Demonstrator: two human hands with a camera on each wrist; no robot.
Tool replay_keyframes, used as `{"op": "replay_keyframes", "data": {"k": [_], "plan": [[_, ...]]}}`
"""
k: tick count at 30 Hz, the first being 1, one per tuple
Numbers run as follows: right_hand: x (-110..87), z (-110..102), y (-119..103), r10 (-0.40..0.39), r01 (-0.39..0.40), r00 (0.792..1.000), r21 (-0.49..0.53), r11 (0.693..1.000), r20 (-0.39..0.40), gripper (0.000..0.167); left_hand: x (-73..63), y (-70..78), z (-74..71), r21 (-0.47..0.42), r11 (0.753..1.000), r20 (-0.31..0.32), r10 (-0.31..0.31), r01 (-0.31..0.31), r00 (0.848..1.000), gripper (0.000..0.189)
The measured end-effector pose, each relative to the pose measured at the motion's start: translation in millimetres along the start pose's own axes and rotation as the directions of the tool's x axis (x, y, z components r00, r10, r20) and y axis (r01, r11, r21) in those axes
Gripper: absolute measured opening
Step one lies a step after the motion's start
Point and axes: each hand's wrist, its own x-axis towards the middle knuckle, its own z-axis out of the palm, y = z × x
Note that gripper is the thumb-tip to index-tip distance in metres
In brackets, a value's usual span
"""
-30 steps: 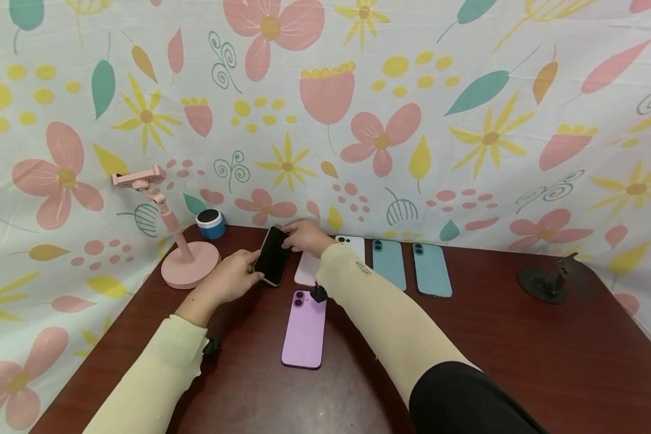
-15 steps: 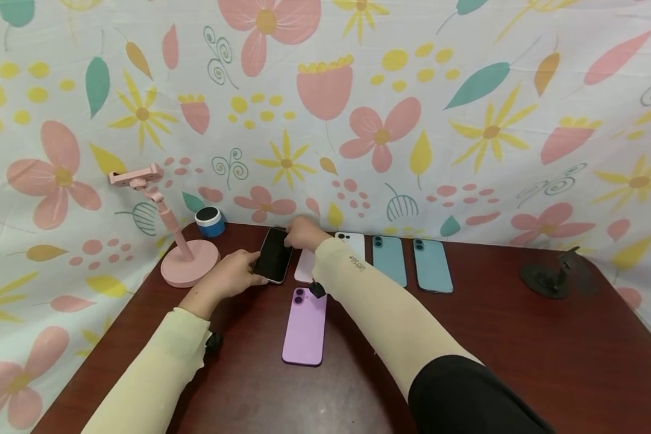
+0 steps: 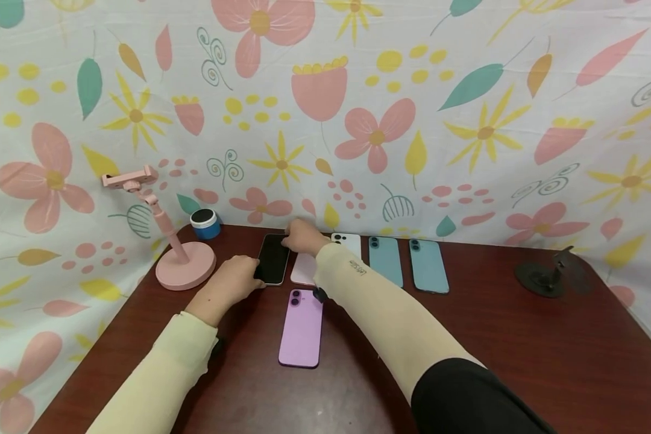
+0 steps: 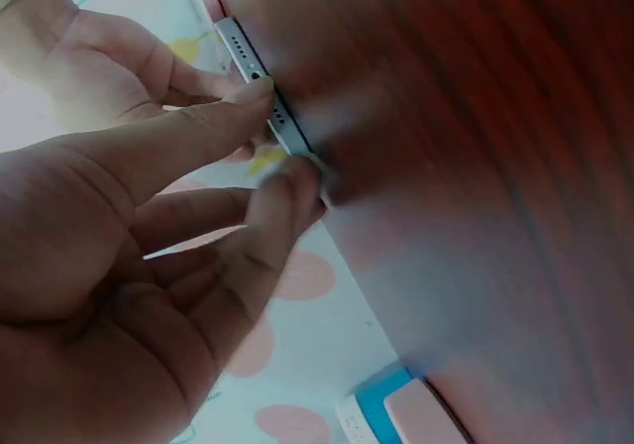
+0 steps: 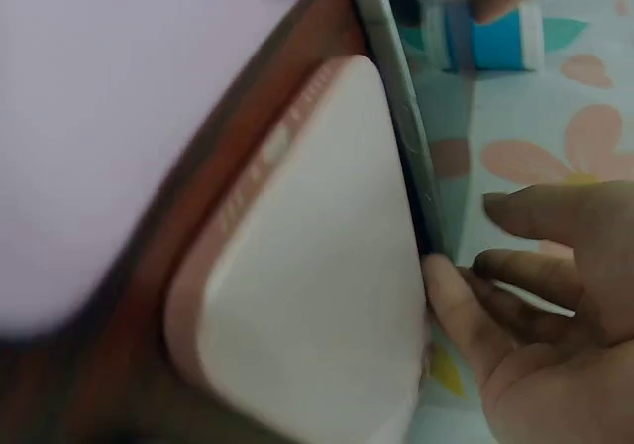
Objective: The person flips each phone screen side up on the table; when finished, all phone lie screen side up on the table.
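Toward the back edge of the bench, left of its middle, a black phone lies with its dark screen up, between a person's two hands. The left hand holds its near left corner in a narrow pinch, thumb on the bottom edge by the port and fingertips round the side. The right hand is at the far right corner, fingers loosely parted, one digit touching the phone's edge.

Just right of the black phone lies a pale pink phone, partly covered by the right forearm. Farther right along the back edge are a white phone, also partly covered, then two light blue phones, all backs up. A purple phone lies nearer the front edge, back up, below the pale pink one.

By the left edge stands a pink stand, with a blue jar near the back left corner. Well apart, toward the back right corner, is a dark stand. Behind the back edge hangs a flowered cloth.
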Motion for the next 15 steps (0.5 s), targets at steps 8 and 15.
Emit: {"op": "replay_keyframes", "data": {"k": [8,15], "plan": [[-31.5,-46,15,-0.003,0.022,0.99,0.13,0.991,-0.143,0.033,1.8,19.6,-4.2,-0.026,0.999,-0.074,0.034,-0.036,0.997,0.06],[-43.6,-62,37,0.121,-0.113,0.99,0.119,0.987,-0.066,0.032,20.1,45.9,-0.6,-0.134,0.985,-0.009,0.106,-0.106,0.994,0.058]]}}
